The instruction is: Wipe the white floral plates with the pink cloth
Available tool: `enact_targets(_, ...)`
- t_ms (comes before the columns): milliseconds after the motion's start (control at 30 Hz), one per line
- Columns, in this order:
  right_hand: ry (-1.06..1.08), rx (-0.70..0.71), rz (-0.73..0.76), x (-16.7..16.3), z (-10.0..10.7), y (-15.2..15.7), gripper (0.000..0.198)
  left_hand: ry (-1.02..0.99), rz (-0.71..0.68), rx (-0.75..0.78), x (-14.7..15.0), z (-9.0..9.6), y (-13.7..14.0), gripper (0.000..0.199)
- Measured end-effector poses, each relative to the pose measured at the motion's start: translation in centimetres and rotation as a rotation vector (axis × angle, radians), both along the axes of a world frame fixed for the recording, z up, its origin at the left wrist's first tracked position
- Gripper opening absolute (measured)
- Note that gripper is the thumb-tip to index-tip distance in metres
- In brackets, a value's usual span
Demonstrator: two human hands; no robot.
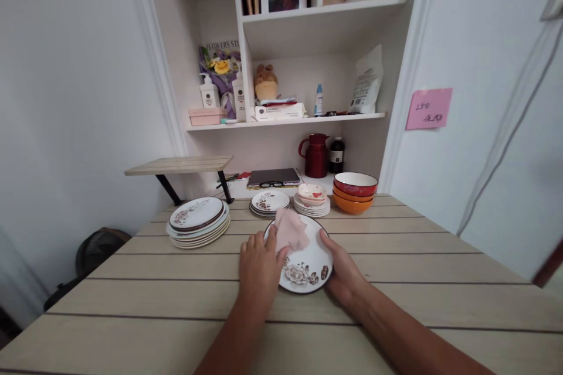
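Observation:
A white plate (314,255) with a dark rim and a brown flower print is tilted up in front of me. My right hand (345,269) grips its right edge, thumb on the face and the other fingers behind it. Against the upper left of the plate's face lies a pale pink cloth (291,231). My left hand (260,263) is closed on this cloth at the plate's left side, its thumb over the lower edge of the cloth. Part of the left rim is hidden by that hand and the cloth.
On the slatted table (176,304), stacked plates (197,214) stand at left and smaller plates (269,201) behind the held one. Small dishes (312,194) on saucers and red and orange bowls (355,192) are at right. Behind are a red jug (316,155) and a raised wooden stand (178,165).

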State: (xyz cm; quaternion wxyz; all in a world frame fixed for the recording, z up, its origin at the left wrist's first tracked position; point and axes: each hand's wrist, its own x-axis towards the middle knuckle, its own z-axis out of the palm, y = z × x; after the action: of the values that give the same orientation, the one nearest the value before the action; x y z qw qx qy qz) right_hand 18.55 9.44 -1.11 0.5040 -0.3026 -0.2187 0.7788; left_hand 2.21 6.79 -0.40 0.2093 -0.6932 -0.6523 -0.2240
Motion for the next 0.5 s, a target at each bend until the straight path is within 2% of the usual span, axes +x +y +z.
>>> enact_targets(100, 0.015, -0.026, -0.001, 0.35, 0.15, 0.00, 0.054, 0.013, -0.027, 0.027, 0.51, 0.26, -0.70, 0.041)
enact_targets(300, 0.018, 0.026, 0.021, 0.43, -0.25, 0.12, 0.055, -0.064, -0.057, 0.012, 0.53, 0.13, -0.69, 0.038)
enact_targets(500, 0.052, -0.003, -0.018, 0.52, -0.13, 0.58, 0.055, -0.152, -0.073, 0.039, 0.55, -0.15, -0.72, 0.058)
